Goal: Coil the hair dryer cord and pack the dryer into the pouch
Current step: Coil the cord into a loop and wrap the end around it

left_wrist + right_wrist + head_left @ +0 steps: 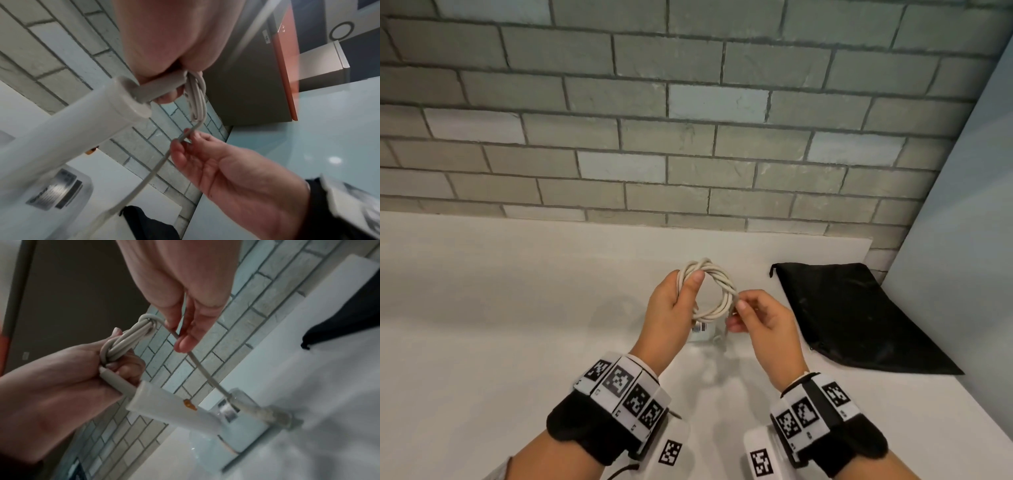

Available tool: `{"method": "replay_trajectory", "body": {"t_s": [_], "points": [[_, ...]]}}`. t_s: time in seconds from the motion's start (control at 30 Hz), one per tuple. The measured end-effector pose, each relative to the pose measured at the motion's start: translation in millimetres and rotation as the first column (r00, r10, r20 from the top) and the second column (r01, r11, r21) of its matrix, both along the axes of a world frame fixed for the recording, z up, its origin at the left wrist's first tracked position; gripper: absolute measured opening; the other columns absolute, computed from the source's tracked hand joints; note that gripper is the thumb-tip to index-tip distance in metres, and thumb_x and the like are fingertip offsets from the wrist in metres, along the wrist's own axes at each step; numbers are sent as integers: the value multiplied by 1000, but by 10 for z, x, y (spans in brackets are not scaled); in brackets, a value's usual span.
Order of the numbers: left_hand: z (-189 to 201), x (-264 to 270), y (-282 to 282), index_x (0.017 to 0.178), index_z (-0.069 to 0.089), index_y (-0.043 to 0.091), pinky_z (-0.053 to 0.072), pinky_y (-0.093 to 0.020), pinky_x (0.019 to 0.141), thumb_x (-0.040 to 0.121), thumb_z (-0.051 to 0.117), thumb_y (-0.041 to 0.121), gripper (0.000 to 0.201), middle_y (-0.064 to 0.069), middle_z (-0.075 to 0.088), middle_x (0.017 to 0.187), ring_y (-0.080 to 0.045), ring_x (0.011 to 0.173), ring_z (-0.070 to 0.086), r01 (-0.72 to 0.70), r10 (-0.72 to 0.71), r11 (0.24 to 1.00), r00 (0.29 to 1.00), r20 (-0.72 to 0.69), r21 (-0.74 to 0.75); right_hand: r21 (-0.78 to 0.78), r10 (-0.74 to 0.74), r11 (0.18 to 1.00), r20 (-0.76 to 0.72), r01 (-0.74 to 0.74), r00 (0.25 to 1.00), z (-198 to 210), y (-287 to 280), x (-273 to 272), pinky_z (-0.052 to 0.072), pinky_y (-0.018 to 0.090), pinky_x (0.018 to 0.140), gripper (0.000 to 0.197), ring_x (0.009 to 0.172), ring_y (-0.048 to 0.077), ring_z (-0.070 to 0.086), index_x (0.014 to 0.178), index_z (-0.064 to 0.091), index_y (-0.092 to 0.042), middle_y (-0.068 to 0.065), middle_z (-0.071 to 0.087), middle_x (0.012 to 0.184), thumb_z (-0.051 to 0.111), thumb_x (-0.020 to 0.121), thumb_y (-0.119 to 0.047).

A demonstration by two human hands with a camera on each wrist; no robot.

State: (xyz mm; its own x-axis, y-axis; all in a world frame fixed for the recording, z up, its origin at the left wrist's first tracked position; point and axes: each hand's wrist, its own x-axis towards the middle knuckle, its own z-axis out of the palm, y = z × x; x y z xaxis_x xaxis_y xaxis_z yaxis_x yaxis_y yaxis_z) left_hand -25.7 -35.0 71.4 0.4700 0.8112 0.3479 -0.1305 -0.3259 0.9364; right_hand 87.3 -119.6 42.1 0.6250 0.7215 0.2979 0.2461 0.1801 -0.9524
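Note:
My left hand (683,291) grips a coil of white cord (722,284) above the white counter (517,308), together with the grey strain relief (162,86) at the end of the dryer's handle. The white hair dryer (61,138) hangs from that hand, and in the head view only a labelled bit (702,331) shows below the hands. My right hand (738,305) pinches the loose tail of the cord (201,369) just beside the coil (123,340). The tail runs down toward the dryer's head (242,426). The black pouch (852,315) lies flat to the right.
A grey brick-tile wall (688,137) backs the counter. A pale panel (969,205) closes the right side behind the pouch. The counter's front right edge (983,404) runs diagonally past the pouch. Bare counter stretches to the left of my hands.

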Motion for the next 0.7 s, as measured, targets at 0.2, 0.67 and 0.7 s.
{"method": "replay_trajectory", "body": {"t_s": [0.2, 0.67, 0.7], "points": [[-63, 24, -18, 78, 54, 24, 38, -12, 41, 93, 45, 28, 18, 1, 47, 59, 1, 41, 47, -39, 40, 999, 997, 66, -19, 99, 58, 995, -261, -33, 964, 63, 70, -179, 58, 24, 71, 17, 74, 15, 68, 95, 63, 7, 17, 67, 88, 48, 90, 0], [-248, 84, -134, 86, 51, 17, 48, -20, 57, 93, 47, 26, 12, -5, 63, 83, -8, 70, 61, -34, 34, 991, 999, 3, 128, 193, 227, 973, -663, -130, 713, 171, 73, -287, 54, 29, 61, 13, 64, 16, 60, 93, 60, -5, 13, 60, 78, 47, 91, -4], [-258, 94, -116, 87, 50, 15, 50, -25, 60, 92, 47, 27, 14, -7, 61, 86, -15, 74, 61, -51, 52, 988, 999, -8, 149, 195, 240, 970, -674, -145, 699, 180, 74, -277, 52, 29, 61, 14, 65, 17, 60, 94, 60, -5, 13, 60, 79, 46, 92, -6]]}}
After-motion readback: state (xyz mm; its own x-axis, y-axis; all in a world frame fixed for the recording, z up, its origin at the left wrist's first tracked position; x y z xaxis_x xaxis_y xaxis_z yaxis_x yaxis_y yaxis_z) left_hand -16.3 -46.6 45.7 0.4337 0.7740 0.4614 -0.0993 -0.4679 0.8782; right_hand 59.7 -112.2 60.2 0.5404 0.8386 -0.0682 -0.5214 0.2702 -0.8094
